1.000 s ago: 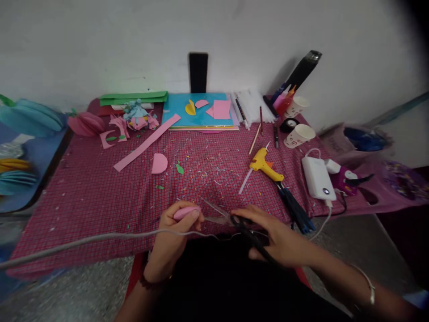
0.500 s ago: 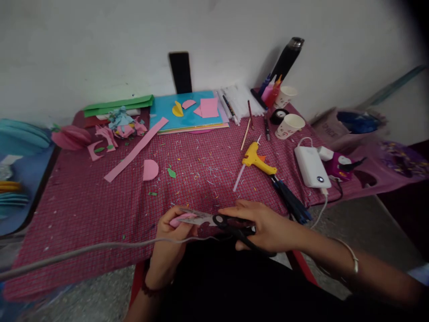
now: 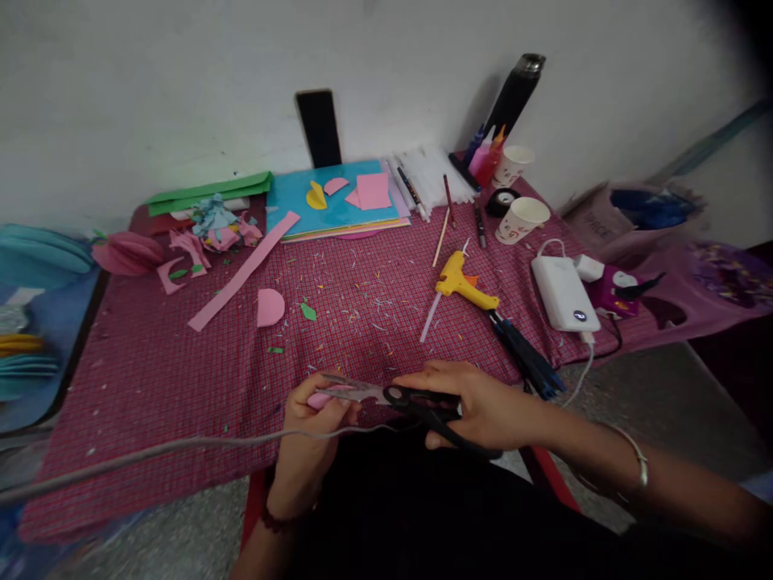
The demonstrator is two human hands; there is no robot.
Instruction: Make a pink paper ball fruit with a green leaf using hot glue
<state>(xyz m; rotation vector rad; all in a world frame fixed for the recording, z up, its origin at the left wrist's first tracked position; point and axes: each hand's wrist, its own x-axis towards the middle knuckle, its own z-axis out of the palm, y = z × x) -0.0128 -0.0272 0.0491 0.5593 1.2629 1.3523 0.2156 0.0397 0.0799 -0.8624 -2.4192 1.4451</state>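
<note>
Over the near edge of the table, my left hand pinches a small piece of pink paper between thumb and fingers. My right hand is wrapped round the black handles of a pair of scissors. The blades point left and lie at the pink paper, their tips close to my left fingers. A grey cord crosses in front of my left hand. Beyond the hands lie a folded pink paper half circle, a green paper leaf and a long pink strip.
A yellow glue gun lies right of centre, near a white power bank. Paper cups and a black flask stand at the back right. Coloured sheets lie by the wall; paper scraps dot the checked cloth.
The scissor blades have drawn closer together at the pink paper. Both hands stay nearly in place, while the whole view has shifted slightly.
</note>
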